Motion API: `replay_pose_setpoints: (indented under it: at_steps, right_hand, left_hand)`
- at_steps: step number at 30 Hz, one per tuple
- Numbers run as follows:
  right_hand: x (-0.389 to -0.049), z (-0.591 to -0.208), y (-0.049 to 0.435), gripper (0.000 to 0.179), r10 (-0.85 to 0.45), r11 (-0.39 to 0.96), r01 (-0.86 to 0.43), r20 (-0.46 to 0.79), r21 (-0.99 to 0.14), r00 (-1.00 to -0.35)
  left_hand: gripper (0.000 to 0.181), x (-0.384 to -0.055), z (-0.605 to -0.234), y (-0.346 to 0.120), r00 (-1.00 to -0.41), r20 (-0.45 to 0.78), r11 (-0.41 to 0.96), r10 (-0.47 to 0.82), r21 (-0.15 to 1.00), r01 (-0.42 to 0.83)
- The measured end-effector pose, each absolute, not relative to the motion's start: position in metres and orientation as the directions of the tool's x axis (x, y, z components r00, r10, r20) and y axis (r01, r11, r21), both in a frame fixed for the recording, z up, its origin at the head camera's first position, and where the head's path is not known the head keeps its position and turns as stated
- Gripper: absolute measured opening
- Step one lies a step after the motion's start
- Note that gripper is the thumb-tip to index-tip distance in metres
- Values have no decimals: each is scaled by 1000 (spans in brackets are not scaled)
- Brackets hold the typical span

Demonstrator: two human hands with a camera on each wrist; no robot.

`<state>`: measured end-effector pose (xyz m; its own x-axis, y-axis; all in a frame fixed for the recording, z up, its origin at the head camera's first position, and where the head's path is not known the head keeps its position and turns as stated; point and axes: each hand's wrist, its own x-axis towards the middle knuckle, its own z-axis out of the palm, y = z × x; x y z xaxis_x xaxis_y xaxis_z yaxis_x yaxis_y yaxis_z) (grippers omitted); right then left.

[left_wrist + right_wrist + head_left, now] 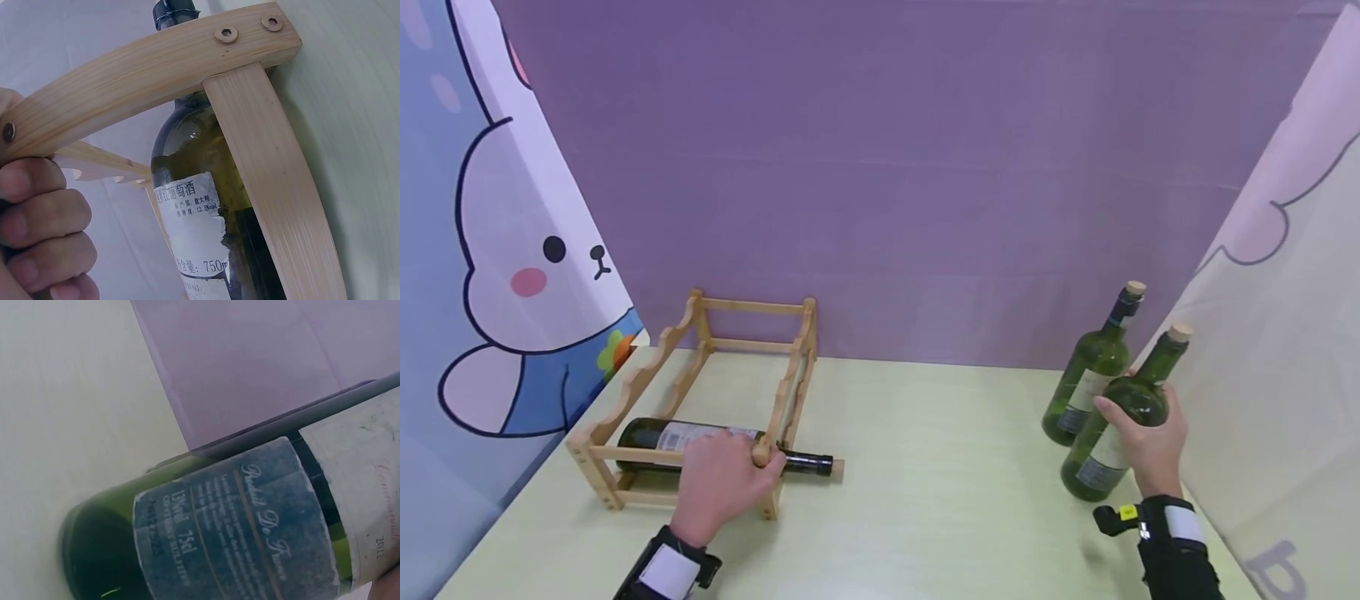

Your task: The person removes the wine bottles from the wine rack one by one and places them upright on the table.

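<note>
My left hand grips the front right corner of a wooden wine rack; in the left wrist view its fingers curl at the wood. A dark wine bottle lies across the rack's front, its corked neck sticking out to the right; its torn white label shows up close. At the far right, my right hand holds a green wine bottle around its upper body. Its blue and white labels fill the right wrist view. I cannot tell whether its base touches the table.
A second corked green wine bottle stands just behind the held one. The pale table meets a purple backdrop. A printed cloth hangs at left and a whitish one at right, close to my right hand.
</note>
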<state>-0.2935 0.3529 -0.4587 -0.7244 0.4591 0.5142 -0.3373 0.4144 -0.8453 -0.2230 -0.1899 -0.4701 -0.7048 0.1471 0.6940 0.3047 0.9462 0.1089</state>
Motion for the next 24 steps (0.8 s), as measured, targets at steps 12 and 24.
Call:
replay_pose_setpoints:
  at_steps: [12, 24]
  right_hand:
    - [-277, -452, 357, 67, 423, 475, -117, 343, -872, -838]
    - [-255, -451, 365, 94, 236, 371, -330, 432, -868, -870]
  left_hand:
    - [54, -222, -469, -188, -714, 686, 946, 142, 117, 301]
    - [54, -221, -468, -187, -724, 677, 953, 133, 113, 280]
